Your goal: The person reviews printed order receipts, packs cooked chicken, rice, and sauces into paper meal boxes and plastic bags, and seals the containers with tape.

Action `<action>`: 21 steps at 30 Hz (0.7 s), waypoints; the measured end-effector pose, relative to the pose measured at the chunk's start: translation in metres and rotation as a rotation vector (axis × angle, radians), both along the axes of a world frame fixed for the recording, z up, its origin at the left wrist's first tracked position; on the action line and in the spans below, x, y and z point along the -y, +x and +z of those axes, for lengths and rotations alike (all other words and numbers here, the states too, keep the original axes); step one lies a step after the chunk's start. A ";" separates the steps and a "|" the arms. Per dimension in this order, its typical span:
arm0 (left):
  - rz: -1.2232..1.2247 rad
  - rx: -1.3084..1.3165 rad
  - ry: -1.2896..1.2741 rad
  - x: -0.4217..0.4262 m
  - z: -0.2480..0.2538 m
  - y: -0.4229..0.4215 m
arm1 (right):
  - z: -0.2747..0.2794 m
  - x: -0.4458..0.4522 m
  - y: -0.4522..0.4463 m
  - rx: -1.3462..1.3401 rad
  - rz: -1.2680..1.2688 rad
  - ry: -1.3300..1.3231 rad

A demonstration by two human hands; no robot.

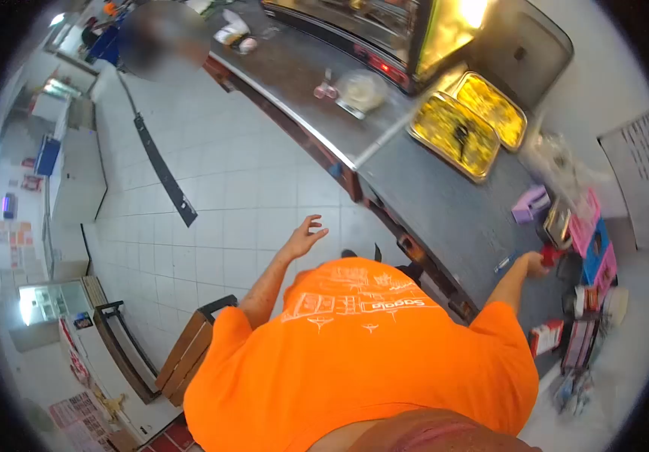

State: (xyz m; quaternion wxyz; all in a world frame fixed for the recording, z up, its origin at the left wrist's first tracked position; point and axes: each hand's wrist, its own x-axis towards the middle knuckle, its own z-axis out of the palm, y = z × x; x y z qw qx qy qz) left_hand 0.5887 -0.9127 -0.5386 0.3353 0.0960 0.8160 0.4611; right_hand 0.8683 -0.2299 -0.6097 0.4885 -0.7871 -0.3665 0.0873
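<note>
My left hand (307,236) is raised over the tiled floor, its fingers apart and nothing in it. On the right, my right hand (537,264) is at the counter, its fingers around a small red item (549,257) that I cannot make out well. Just beyond this hand lie a metal container (557,224) and a purple box (529,204). A blue-and-white pen-like item (503,264) lies on the counter to the left of the hand. Pink and blue holders (597,245) stand at the wall side.
Two metal trays of yellow food (454,135) (492,108) rest on the dark counter (430,188) near a lit glass cabinet (384,30). A clear bowl (362,90) and scissors (326,89) lie farther left. A wooden chair (186,354) stands at the lower left.
</note>
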 end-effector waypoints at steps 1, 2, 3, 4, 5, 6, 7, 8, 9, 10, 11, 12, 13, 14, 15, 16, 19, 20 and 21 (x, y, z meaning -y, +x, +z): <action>0.047 0.008 0.021 0.014 0.000 -0.015 | 0.017 0.049 -0.025 0.029 0.022 0.114; 0.088 0.017 0.040 0.026 0.001 -0.032 | 0.017 0.096 -0.053 0.063 0.160 0.182; 0.127 0.026 0.059 0.035 0.002 -0.050 | 0.016 0.141 -0.082 0.096 0.295 0.252; 0.136 0.027 0.069 0.041 0.005 -0.068 | 0.010 0.184 -0.113 0.103 0.487 0.296; 0.133 0.024 0.093 0.043 0.007 -0.089 | 0.005 0.226 -0.144 0.109 0.678 0.341; 0.129 0.023 0.116 0.045 0.010 -0.110 | 0.009 0.269 -0.173 0.021 0.908 0.283; 0.123 0.023 0.139 0.046 0.012 -0.136 | 0.015 0.307 -0.208 -0.068 1.135 0.223; 0.110 0.000 0.167 0.047 0.010 -0.163 | 0.026 0.337 -0.242 -0.122 1.302 0.106; 0.095 -0.023 0.192 0.049 0.006 -0.192 | 0.041 0.363 -0.274 -0.177 1.468 -0.018; 0.081 -0.046 0.216 0.051 0.008 -0.224 | 0.049 0.385 -0.308 -0.235 1.632 -0.144; 0.080 -0.056 0.214 0.055 0.010 -0.255 | 0.049 0.403 -0.347 -0.296 1.685 -0.119; 0.079 -0.065 0.212 0.058 0.021 -0.285 | 0.050 0.418 -0.391 -0.358 1.736 -0.092; 0.079 -0.080 0.216 0.060 0.025 -0.319 | 0.050 0.430 -0.436 -0.420 1.790 -0.057; 0.081 -0.162 0.250 0.068 0.020 -0.352 | 0.049 0.444 -0.475 -0.450 1.823 -0.087; 0.119 -0.191 0.241 0.080 0.021 -0.389 | 0.050 0.458 -0.520 -0.484 1.855 -0.108; 0.158 -0.216 0.240 0.090 0.024 -0.422 | 0.051 0.468 -0.565 -0.510 1.888 -0.128; 0.288 -0.196 0.203 0.131 0.065 -0.491 | 0.029 0.512 -0.703 -0.495 2.063 -0.315; 0.318 -0.218 0.218 0.144 0.077 -0.514 | 0.049 0.536 -0.752 -0.615 2.098 -0.458; 0.347 -0.241 0.241 0.157 0.084 -0.538 | 0.077 0.556 -0.797 -0.601 2.204 -0.597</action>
